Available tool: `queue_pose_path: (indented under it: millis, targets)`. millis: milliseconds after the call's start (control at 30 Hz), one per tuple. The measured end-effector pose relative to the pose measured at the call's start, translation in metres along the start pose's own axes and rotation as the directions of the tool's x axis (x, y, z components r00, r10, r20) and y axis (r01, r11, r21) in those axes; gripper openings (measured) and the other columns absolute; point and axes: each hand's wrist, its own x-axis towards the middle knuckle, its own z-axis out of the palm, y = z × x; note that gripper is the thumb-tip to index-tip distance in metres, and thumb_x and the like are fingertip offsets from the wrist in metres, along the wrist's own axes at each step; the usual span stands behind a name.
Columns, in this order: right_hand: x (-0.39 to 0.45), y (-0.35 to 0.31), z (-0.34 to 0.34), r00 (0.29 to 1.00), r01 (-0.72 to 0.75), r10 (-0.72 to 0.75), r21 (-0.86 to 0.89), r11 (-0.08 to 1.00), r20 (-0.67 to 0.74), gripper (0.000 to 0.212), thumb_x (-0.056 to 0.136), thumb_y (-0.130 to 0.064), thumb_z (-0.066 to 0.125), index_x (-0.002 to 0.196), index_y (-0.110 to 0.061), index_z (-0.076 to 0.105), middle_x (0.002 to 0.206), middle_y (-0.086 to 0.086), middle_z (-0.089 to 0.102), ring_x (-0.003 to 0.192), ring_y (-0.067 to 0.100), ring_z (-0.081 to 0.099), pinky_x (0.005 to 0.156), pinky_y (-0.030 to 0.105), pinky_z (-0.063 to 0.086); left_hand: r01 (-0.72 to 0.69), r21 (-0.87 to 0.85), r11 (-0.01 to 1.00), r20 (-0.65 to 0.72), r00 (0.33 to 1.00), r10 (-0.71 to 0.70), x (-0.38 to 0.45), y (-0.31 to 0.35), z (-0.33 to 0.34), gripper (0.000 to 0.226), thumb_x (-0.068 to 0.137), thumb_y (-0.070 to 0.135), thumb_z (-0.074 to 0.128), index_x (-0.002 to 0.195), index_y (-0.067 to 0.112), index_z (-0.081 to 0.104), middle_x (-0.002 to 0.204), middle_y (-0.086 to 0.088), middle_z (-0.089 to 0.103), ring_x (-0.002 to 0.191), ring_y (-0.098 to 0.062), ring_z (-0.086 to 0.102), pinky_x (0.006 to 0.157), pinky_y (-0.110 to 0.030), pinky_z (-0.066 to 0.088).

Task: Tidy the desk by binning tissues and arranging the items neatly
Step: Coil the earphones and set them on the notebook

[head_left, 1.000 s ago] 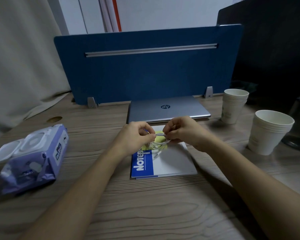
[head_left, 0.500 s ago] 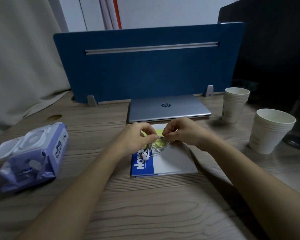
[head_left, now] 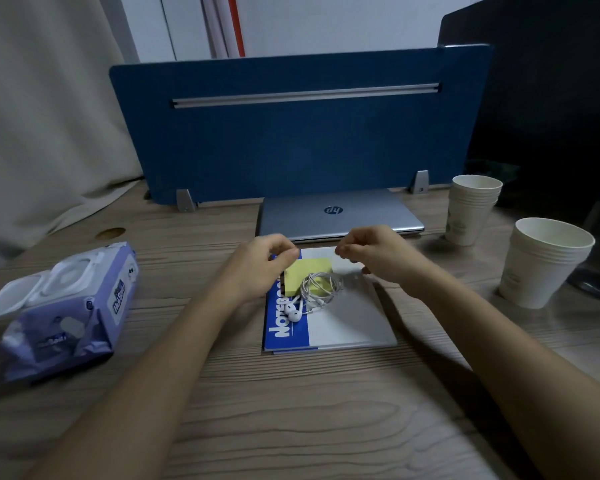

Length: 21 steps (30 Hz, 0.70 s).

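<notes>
our left hand (head_left: 260,263) and right hand (head_left: 378,252) hover loosely curled, holding nothing — coiled earphones (head_left: 317,289) lie on the yellow sticky pad (head_left: 303,271) atop the notebook (head_left: 343,323), at six o'clock from the laptop (head_left: 340,213).

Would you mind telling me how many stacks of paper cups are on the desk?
2. One stack of paper cups stands right of the laptop; the nearer stack stands further right. Cups per stack cannot be counted.

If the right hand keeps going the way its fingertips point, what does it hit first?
The right hand points leftward at the left hand; only a gap lies between them, so it would likely meet the left hand's fingertips first. Both appear raised above the sticky notes, though depth is unclear.
</notes>
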Motion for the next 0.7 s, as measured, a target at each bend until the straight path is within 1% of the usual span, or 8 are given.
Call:
queue_pose_path:
  millis: [100,167,233,267,333,467,600,700]
  targets:
    - [0.001,0.008,-0.012,0.994,-0.098,0.086,-0.206,0.974,-0.067,0.021,0.088,-0.020,0.059,0.080,-0.002,0.067,0.070,0.013,0.061,0.066,0.023,0.053,0.060,0.030,0.040,0.147,0.056,0.987,-0.039,0.989,-0.145,0.002,-0.011,-0.005,0.015,0.096,0.042,0.052,0.100,0.031,0.060,0.089,0.013,0.066,0.079,-0.004,0.062,0.058,-0.024,0.043]
    - [0.002,0.012,-0.019,0.981,-0.193,0.184,-0.255,0.948,-0.061,0.030,0.087,-0.024,0.058,0.074,0.003,0.062,0.065,0.013,0.055,0.061,0.024,0.051,0.060,0.033,0.042,0.251,0.071,0.965,-0.017,0.968,-0.251,0.001,-0.018,-0.006,0.017,0.097,0.041,0.051,0.104,0.027,0.058,0.088,0.006,0.065,0.074,-0.010,0.062,0.060,-0.030,0.049]
    - [0.001,0.015,-0.023,0.956,-0.293,0.294,-0.126,0.948,-0.007,0.030,0.088,-0.023,0.060,0.082,0.007,0.063,0.071,0.015,0.060,0.061,0.026,0.059,0.060,0.039,0.055,0.315,0.024,0.949,0.023,0.949,-0.316,0.001,-0.020,-0.007,0.018,0.098,0.036,0.051,0.107,0.022,0.057,0.085,-0.001,0.066,0.070,-0.014,0.063,0.066,-0.038,0.058]
    - [0.001,0.015,-0.023,0.942,-0.333,0.335,-0.048,0.942,0.028,0.028,0.088,-0.021,0.061,0.085,0.007,0.064,0.075,0.015,0.062,0.060,0.025,0.062,0.058,0.036,0.058,0.343,-0.022,0.939,0.045,0.939,-0.342,0.002,-0.020,-0.007,0.017,0.098,0.034,0.051,0.107,0.021,0.057,0.085,-0.003,0.067,0.071,-0.015,0.065,0.071,-0.040,0.060]
    - [0.000,0.013,-0.021,0.927,-0.369,0.365,0.043,0.928,0.085,0.022,0.088,-0.018,0.063,0.086,0.004,0.065,0.079,0.015,0.062,0.060,0.023,0.065,0.055,0.031,0.057,0.413,-0.128,0.902,0.107,0.910,-0.401,0.003,-0.016,-0.008,0.016,0.099,0.032,0.052,0.107,0.019,0.058,0.087,-0.005,0.068,0.074,-0.015,0.067,0.074,-0.040,0.062]
    - [-0.002,0.005,-0.015,0.917,-0.379,0.362,0.086,0.921,0.166,0.021,0.089,-0.016,0.065,0.092,0.004,0.065,0.085,0.017,0.065,0.065,0.023,0.068,0.057,0.030,0.058,0.489,-0.179,0.854,0.190,0.869,-0.458,0.002,-0.007,-0.013,0.010,0.100,0.027,0.051,0.098,0.020,0.057,0.089,-0.004,0.067,0.073,-0.013,0.066,0.066,-0.033,0.061]
    - [-0.004,-0.001,-0.003,0.927,-0.348,0.323,0.118,0.930,0.190,0.017,0.088,-0.014,0.068,0.093,0.003,0.068,0.095,0.020,0.068,0.069,0.020,0.069,0.060,0.029,0.058,0.525,-0.169,0.834,0.194,0.848,-0.494,-0.003,-0.011,-0.027,0.009,0.101,0.021,0.048,0.104,0.019,0.056,0.094,-0.007,0.064,0.074,-0.014,0.062,0.059,-0.029,0.056]
    - [-0.006,-0.006,0.012,0.937,-0.318,0.279,0.180,0.931,0.211,0.009,0.087,-0.009,0.068,0.088,0.000,0.069,0.088,0.016,0.069,0.063,0.012,0.069,0.057,0.025,0.057,0.538,-0.152,0.829,0.181,0.840,-0.512,-0.013,-0.023,-0.041,0.011,0.099,0.017,0.050,0.103,0.011,0.059,0.091,-0.008,0.065,0.072,-0.013,0.061,0.056,-0.026,0.054]
